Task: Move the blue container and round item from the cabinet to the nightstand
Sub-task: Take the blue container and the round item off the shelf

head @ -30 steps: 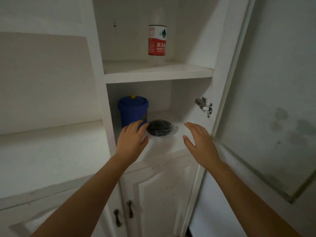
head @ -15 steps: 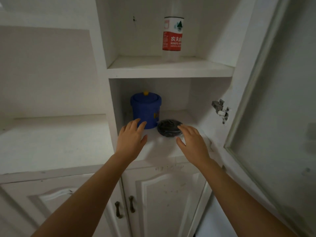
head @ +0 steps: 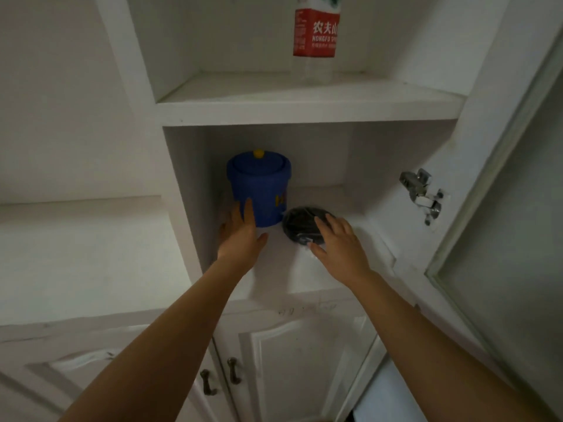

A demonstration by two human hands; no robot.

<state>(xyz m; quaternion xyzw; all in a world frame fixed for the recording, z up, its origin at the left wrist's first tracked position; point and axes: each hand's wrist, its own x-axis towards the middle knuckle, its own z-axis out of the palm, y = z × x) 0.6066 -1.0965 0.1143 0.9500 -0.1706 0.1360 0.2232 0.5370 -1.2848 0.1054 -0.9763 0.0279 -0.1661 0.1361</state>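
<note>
Head view: in the middle of the frame, the blue container [head: 259, 187] with a yellow knob stands upright on the lower shelf [head: 304, 269] of the open cabinet. The dark round item [head: 300, 222] lies just right of it, on the same shelf. The left hand [head: 240, 233] is spread open, fingertips against the container's lower front, gripping nothing. The right hand [head: 338, 242] is open too, fingers resting over the round item's right side. A water bottle [head: 315, 38] stands on the upper shelf [head: 274, 105], at top centre.
</note>
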